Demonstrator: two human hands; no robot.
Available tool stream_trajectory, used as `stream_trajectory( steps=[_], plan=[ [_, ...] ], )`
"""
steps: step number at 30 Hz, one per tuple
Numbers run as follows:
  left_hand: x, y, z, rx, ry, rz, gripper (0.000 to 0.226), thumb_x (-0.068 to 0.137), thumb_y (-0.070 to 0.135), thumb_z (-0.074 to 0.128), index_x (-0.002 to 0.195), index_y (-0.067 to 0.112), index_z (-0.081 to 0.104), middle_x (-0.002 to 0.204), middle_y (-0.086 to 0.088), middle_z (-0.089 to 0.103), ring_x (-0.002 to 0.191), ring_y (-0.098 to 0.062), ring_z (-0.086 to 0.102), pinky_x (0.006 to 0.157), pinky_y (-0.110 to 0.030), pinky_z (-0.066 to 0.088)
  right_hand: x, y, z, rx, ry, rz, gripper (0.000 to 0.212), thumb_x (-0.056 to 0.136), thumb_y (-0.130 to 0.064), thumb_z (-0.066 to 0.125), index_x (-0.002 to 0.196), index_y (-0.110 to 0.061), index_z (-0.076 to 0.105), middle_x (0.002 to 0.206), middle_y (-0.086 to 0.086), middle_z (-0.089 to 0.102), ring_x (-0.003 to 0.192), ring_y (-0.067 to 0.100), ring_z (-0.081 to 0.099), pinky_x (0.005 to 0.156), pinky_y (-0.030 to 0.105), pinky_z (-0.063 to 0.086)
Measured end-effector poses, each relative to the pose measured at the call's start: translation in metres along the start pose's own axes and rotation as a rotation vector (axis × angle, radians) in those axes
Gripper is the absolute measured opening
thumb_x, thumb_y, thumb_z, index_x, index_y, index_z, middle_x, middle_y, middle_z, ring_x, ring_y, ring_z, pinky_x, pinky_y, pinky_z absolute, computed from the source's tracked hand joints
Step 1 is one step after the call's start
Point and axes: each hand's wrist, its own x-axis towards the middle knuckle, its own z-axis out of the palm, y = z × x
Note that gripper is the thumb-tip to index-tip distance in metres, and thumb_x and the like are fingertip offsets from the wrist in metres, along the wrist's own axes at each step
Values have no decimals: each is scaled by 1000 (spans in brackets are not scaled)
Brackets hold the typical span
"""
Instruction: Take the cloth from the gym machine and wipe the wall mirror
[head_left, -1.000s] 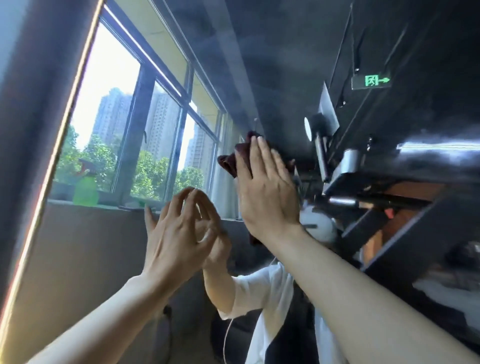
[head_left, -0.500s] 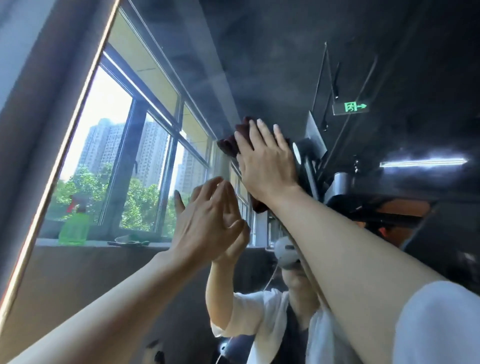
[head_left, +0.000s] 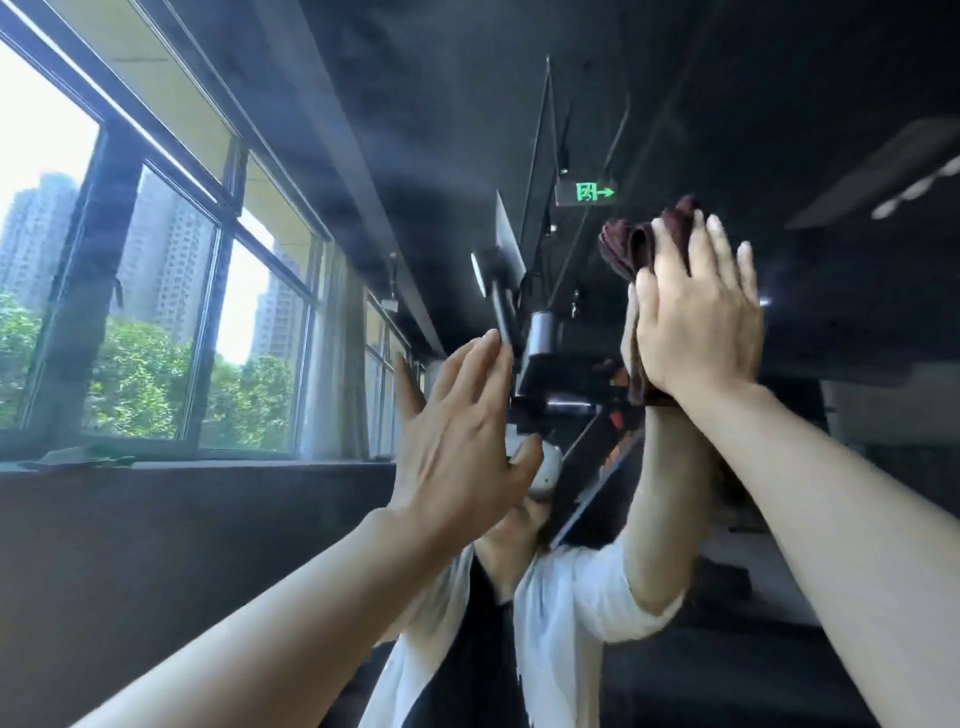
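The fingers (head_left: 714, 244) of the right hand (head_left: 698, 317) are straight and spread flat, and they press the cloth (head_left: 636, 247) against the wall mirror (head_left: 363, 156) in the upper right of the frame. The cloth is dark red and bunched up, with a fold sticking out past the fingertips and a bit hanging below the palm. It looks soft, light and floppy, so I think a flat palm is the best way to hold it here, with the whole hand on top so it does not slip out or slide down the glass. The left hand (head_left: 457, 441) is in the middle of the frame, with its fingers straight and loose and nothing in it; it is up close to the glass, but I cannot tell if it touches. The mirror is smooth, hard and breakable, so the push should be firm but not rough. In the glass you can see the person's own arms, a white sleeve (head_left: 571, 597), the windows (head_left: 166, 322) at the left with trees and tall buildings, and a green exit sign (head_left: 592, 192) near the top. No edge of the mirror shows in the frame. There looks to be lots of open glass to wipe to the left, to the right and lower down.
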Motion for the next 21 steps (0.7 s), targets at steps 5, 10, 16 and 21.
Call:
stream_trajectory(
  steps=[5, 10, 16, 21],
  plan=[
    [-9, 16, 7, 76, -104, 14, 90, 85, 56, 36, 160, 17, 5, 167, 3, -2, 152, -11, -11, 121, -57, -7, -23, 56, -15, -32, 12, 228, 54, 103, -30, 31, 153, -10, 40, 159, 24, 32, 151, 37, 25, 124, 50, 15],
    [-20, 20, 8, 200, -91, 0, 88, 87, 61, 28, 159, 15, 9, 167, 0, 3, 152, -16, -13, 117, -50, -23, -61, -30, -8, 58, 11, 42, 52, 104, -30, 34, 150, -10, 45, 157, 23, 38, 149, 36, 31, 124, 50, 20],
    [-32, 26, 20, 252, -76, -18, 83, 92, 60, 17, 160, 13, 9, 167, -2, 2, 154, -18, -10, 118, -48, -23, -67, 17, -14, 19, -86, -249, 51, 104, -29, 38, 152, -13, 43, 157, 19, 39, 149, 32, 32, 124, 48, 20],
    [-54, 35, 36, 205, -38, -17, 77, 97, 56, 23, 160, 12, 14, 167, -4, 6, 154, -21, -3, 121, -54, -10, -83, 31, -24, 54, -27, 58, 52, 105, -29, 31, 152, -11, 43, 158, 20, 36, 150, 34, 28, 125, 48, 16]
  ],
)
